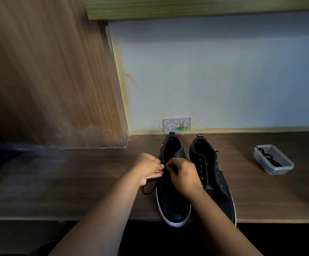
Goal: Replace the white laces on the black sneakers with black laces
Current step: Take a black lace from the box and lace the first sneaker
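Note:
Two black sneakers with white soles stand side by side on the brown desk point(76, 182), toes toward me. Over the eyelets of the left sneaker point(172, 200) both my hands meet. My left hand point(148, 168) pinches a black lace point(150, 187) at the shoe's left eyelet row; a loop of that lace trails onto the desk below it. My right hand point(183, 175) has its fingers curled at the same spot, pinching the lace. The right sneaker point(211, 169) has bare eyelets and no lace. No white lace is visible.
A clear plastic container point(279, 169) at the right holds another black lace point(269, 157). A white wall box point(176, 125) sits on the wall behind the shoes. A wooden panel point(48, 80) rises at the left. The sneaker toes overhang the desk's front edge.

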{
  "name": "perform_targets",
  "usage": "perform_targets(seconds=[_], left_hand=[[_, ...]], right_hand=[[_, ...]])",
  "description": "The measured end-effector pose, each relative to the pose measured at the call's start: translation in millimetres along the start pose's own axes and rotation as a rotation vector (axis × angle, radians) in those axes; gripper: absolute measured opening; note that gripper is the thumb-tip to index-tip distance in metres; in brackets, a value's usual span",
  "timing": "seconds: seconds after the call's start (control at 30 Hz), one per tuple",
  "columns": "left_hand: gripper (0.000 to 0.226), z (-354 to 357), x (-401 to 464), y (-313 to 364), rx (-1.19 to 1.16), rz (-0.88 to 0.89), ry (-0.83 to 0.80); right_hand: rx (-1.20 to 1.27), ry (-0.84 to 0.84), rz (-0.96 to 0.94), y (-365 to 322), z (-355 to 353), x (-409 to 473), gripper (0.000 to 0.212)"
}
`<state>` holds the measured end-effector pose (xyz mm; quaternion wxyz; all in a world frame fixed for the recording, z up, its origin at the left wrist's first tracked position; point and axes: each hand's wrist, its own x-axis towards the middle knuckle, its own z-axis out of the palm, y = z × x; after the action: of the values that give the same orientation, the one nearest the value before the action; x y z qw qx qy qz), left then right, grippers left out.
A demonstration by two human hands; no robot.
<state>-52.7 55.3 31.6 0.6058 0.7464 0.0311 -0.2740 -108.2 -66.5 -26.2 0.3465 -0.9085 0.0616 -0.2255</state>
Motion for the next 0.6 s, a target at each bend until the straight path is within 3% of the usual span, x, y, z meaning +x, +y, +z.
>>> perform_targets(seconds=[0.1, 0.27, 0.4, 0.5, 0.57, 0.6], left_hand=[[0.016, -1.2, 1.5, 1.0, -0.002, -0.003, -0.007], [0.021, 0.5, 4.1, -2.7, -0.037, 0.033, 0.034], [0.025, -5.4, 4.7, 2.5, 0.082, 0.085, 0.066], [0.025, -39.2, 8.0, 17.6, 0.447, 0.218, 0.39], [0.019, -67.5, 10.1, 23.0, 0.681, 0.175, 0.625], [0.022, -77.1, 12.8, 21.3, 0.754, 0.123, 0.658]], right_hand=[[-0.065, -0.009, -0.046, -1.7, -0.1, 1.8, 0.01], [0.061, -0.022, -0.013, -1.1, -3.8, 1.2, 0.02], [0.02, -0.045, -0.029, 1.2, -11.1, 2.0, 0.021], [0.031, -0.06, 0.018, 6.6, -17.3, 2.0, 0.018], [0.069, -0.056, 0.042, 9.4, -22.1, 2.3, 0.016], [0.098, -0.053, 0.052, 9.0, -24.9, 2.9, 0.015]])
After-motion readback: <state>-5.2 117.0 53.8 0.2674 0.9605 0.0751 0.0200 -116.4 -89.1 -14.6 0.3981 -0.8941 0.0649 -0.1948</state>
